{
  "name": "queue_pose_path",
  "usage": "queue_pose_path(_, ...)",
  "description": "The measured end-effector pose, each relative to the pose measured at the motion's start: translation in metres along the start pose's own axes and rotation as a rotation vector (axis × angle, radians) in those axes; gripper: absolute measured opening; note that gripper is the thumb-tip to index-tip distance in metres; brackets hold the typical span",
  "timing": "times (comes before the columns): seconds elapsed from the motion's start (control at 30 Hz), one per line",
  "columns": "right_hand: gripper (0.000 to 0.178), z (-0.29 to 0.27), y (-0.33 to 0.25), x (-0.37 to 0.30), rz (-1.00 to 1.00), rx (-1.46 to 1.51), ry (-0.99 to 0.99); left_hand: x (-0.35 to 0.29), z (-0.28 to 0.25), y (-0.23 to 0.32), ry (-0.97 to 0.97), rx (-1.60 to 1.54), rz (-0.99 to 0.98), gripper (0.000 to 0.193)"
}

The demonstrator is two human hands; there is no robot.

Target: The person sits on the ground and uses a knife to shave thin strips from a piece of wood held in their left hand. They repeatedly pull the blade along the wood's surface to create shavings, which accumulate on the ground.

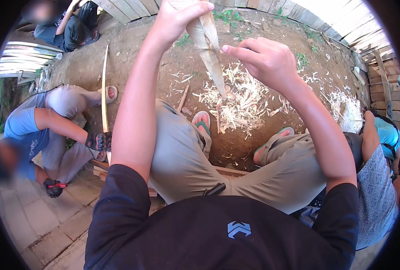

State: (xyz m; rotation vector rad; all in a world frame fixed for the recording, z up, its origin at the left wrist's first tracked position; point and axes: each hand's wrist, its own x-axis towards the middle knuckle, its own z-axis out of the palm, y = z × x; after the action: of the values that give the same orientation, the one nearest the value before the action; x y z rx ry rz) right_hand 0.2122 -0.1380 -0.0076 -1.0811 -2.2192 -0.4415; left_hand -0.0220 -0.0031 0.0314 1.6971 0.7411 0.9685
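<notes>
At the top centre my left hand (175,27) is closed round the upper, wide end of a pale, tapered piece of wood (212,67), whose narrow tip points down. I cannot tell whether the piece is bamboo. From my right hand (270,60), a thin dark knife blade (204,48) crosses the piece's middle. My right fingers are curled round the knife's handle, which they hide, and the thumb points toward the blade. Beneath the tip, a pile of pale shavings (243,103) covers the dirt between my feet.
Close on my left, a seated person (60,130) in dark gloves holds a long pale strip (104,85) and a small red-handled tool (58,185). Another person (69,27) sits at the far left. On my right sits a person in patterned grey (375,193). Wooden fencing (362,22) borders the dirt.
</notes>
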Motion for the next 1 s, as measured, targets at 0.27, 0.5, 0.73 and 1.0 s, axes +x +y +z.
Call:
queue_pose_path(0.27, 0.029, 0.005, -0.006, -0.001, 0.016, -0.028, 0.021, -0.002, 0.01, 0.018, 0.07, 0.01, 0.08, 0.031)
queue_pose_path(0.5, 0.024, 0.011, -0.001, -0.011, -0.082, 0.005, -0.165, -0.003, 0.005, 0.015, 0.027, 0.046, 0.053, 0.027)
queue_pose_path(0.73, 0.029, 0.008, -0.002, -0.009, -0.014, -0.008, -0.123, 0.001, 0.015, 0.022, 0.026, 0.052, 0.052, 0.025)
queue_pose_path(1.0, 0.03, 0.006, 0.01, -0.002, -0.02, 0.022, 0.046, 0.0, 0.02, 0.025, 0.038, 0.04, 0.097, 0.025)
